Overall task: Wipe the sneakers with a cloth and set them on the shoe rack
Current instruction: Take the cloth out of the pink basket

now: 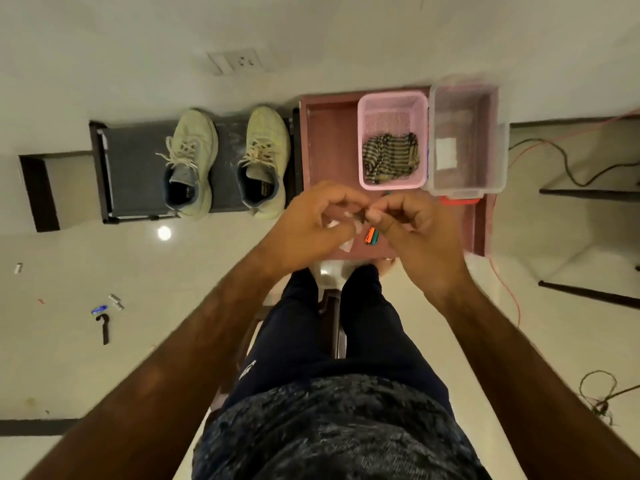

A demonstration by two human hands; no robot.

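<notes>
Both sneakers (190,161) parked side by side on shoe rack (138,168). Striped cloth (389,157) dumped in pink basket (393,98). Looks basically done imo, can't judge how clean. Left hand (311,223), right hand (415,233): fingers curled, pinching small scrap (358,216), too blurry to ID.

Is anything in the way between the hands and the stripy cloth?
Nothing visible. The striped cloth lies uncovered in the open pink basket, just beyond the left hand and right hand. Only the basket's near wall lies between them.
</notes>
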